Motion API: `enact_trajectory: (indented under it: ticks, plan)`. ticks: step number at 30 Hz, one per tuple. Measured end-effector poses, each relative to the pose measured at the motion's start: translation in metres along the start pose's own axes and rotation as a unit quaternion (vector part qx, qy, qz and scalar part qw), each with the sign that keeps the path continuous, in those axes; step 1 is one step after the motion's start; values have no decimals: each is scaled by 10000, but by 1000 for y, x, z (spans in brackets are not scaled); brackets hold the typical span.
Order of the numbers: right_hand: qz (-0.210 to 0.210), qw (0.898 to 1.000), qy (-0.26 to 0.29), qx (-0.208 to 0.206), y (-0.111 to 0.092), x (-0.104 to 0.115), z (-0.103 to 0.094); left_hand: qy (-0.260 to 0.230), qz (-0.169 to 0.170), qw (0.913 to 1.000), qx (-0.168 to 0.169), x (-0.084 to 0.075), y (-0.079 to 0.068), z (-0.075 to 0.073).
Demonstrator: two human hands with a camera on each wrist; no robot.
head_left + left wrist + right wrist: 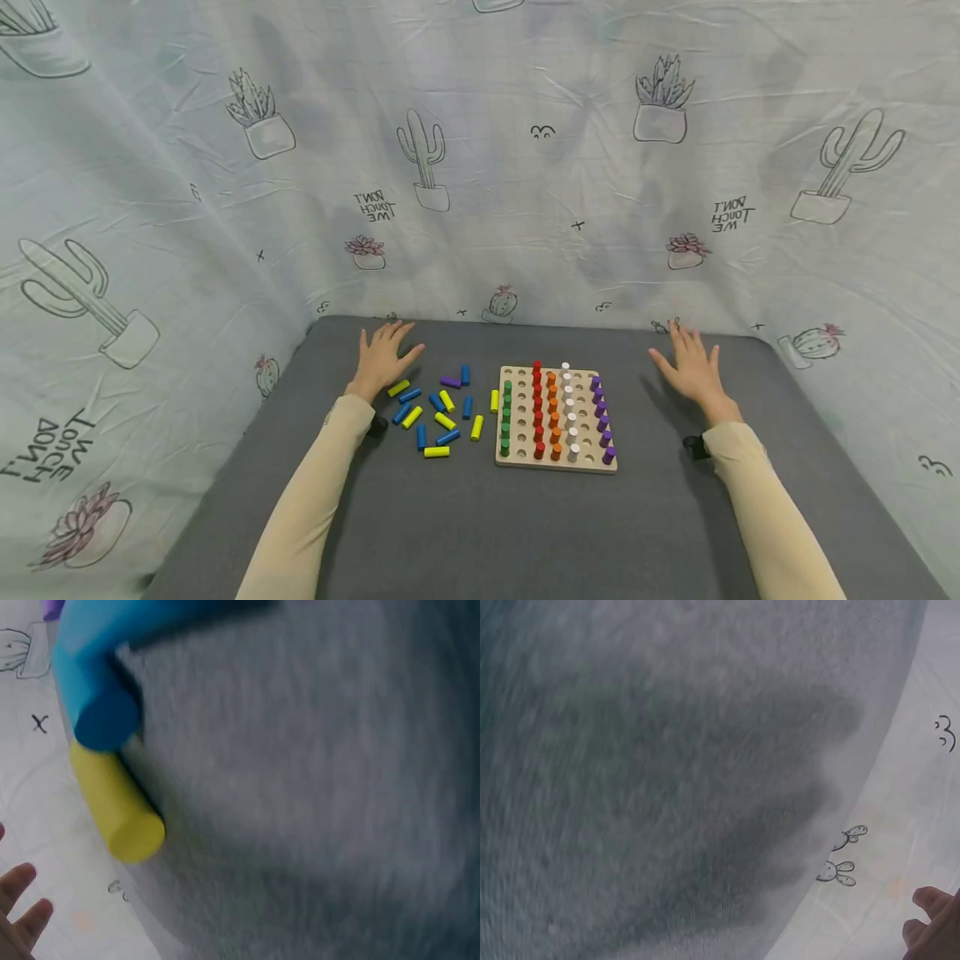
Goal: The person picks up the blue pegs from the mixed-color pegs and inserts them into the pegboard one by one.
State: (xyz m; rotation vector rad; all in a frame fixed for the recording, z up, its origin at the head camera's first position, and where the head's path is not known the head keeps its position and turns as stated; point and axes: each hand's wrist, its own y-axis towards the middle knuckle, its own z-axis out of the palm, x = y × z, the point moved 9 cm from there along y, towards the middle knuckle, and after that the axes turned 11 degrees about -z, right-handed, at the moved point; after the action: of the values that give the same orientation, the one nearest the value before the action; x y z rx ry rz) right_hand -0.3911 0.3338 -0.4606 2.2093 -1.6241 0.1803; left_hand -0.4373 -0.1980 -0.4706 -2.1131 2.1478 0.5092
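Note:
My left hand (pixel 380 360), fingers spread, hovers over the back left of the table beside loose pegs and holds nothing. Close by it lie a yellow peg (pixel 398 388) and a blue peg (pixel 410 396); the left wrist view shows a yellow peg (pixel 120 802) near the fingertips. On the right, my right hand (pixel 693 371) is spread with nothing in it, its shadow on the cloth. Between the hands lies a wooden pegboard (pixel 555 467) with rows of green, red, orange, white and purple pegs upright in it. Two columns of holes in it show bare.
Several blue and yellow pegs and one purple peg (pixel 450 382) lie scattered left of the board. One yellow peg (pixel 494 402) lies right at the board's left edge. Grey cloth (pixel 525 542) covers the table, and a cactus-print curtain (pixel 495 167) hangs behind and at both sides.

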Motion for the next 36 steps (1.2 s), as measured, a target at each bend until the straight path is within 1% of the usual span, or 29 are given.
enact_trajectory:
  ticks: [4, 9, 17, 20, 25, 32, 36]
  plan:
    - [4, 9999, 153, 55, 0, 3, 5, -118, -50, 9996, 233, -5, -3, 6]
    - [-67, 9994, 314, 156, -2, 8, 11, -193, -75, 9988, 435, -11, -8, 12]
    - [-307, 9974, 636, 149, -4, 19, 14, -621, -27, 9957, 686, -28, -16, 16]
    - [-370, 9960, 787, 183, -5, 22, 18, -636, 2, 9953, 728, -34, -18, 18]
    - [-419, 9921, 1146, 277, -8, 27, 25, -628, 69, 9939, 904, -45, -23, 23]
    - [-347, 9871, 1539, 283, -13, 32, 36, -537, 108, 9936, 987, -61, -24, 30]
    - [-293, 9848, 1682, 309, -16, 35, 39, -539, 90, 9920, 1138, -70, -24, 35]
